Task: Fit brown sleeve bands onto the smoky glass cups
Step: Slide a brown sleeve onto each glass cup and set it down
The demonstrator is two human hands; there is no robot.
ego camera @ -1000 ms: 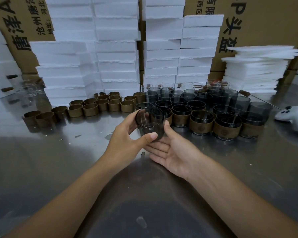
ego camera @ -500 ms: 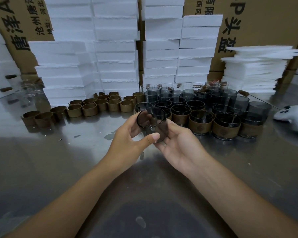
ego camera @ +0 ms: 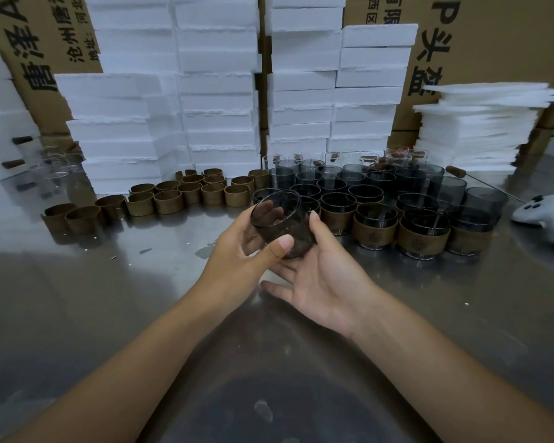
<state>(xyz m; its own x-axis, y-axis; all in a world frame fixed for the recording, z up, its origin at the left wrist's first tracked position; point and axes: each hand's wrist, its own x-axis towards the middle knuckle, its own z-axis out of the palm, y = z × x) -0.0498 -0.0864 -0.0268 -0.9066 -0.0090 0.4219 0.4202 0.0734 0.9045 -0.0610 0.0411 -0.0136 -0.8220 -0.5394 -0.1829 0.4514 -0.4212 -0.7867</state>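
Several banded cups (ego camera: 375, 230) stand at the front of the cluster on the bench (ego camera: 77, 298). Many bare smoky cups (ego camera: 330, 183) wait behind and loose brown sleeve bands (ego camera: 168, 201) line the left, so I judge most work remains. My left hand (ego camera: 237, 254) grips a bare, tilted smoky glass cup (ego camera: 279, 219). My right hand (ego camera: 327, 276) cradles it from below, fingers straight, thumb against its side.
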